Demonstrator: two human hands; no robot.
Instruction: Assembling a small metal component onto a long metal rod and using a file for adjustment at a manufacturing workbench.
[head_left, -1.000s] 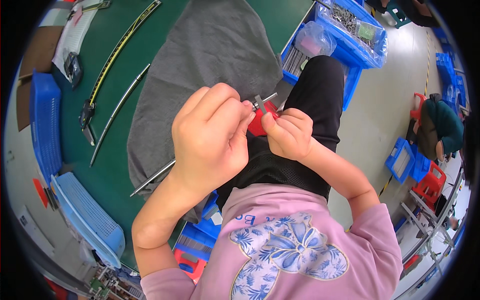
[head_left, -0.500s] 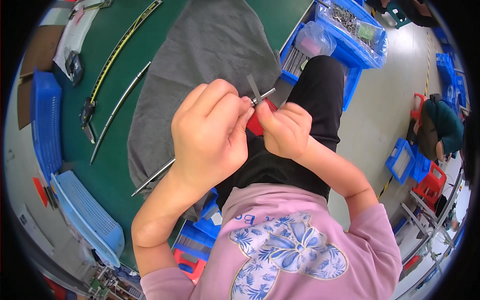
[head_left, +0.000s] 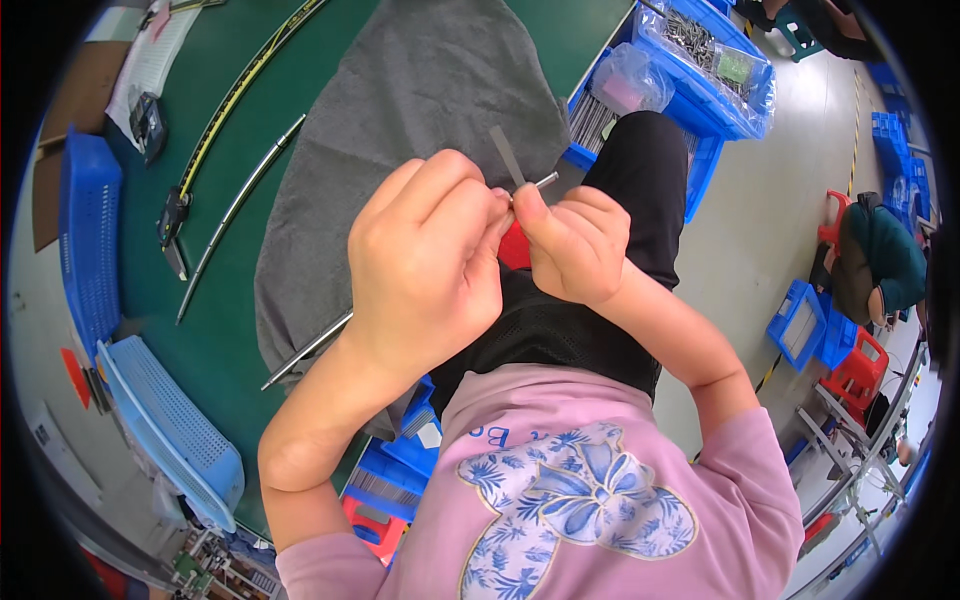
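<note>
A slim metal rod [head_left: 308, 357] runs slantwise beneath my left wrist, and its far tip shows past my fingers. My left hand [head_left: 425, 265] is closed around it near that tip. My right hand [head_left: 582, 245] is closed too, its thumb pressing a thin flat grey metal strip [head_left: 506, 156] against the rod. The strip crosses the rod and points away from me. Both hands nearly touch, above the edge of a grey cloth [head_left: 430, 80]. The part of the rod inside my left fist is hidden.
Left on the green table [head_left: 150, 275] lie a second metal rod [head_left: 240, 205] and a long caliper [head_left: 235, 95]. Blue baskets [head_left: 90, 230] line the left edge. At right, blue bins [head_left: 700, 55] hold small metal parts. A person [head_left: 880, 255] is further off.
Both hands have shifted very slightly to the right, with the rod and the strip still in them. The strip's upper end has tilted a little to the left.
</note>
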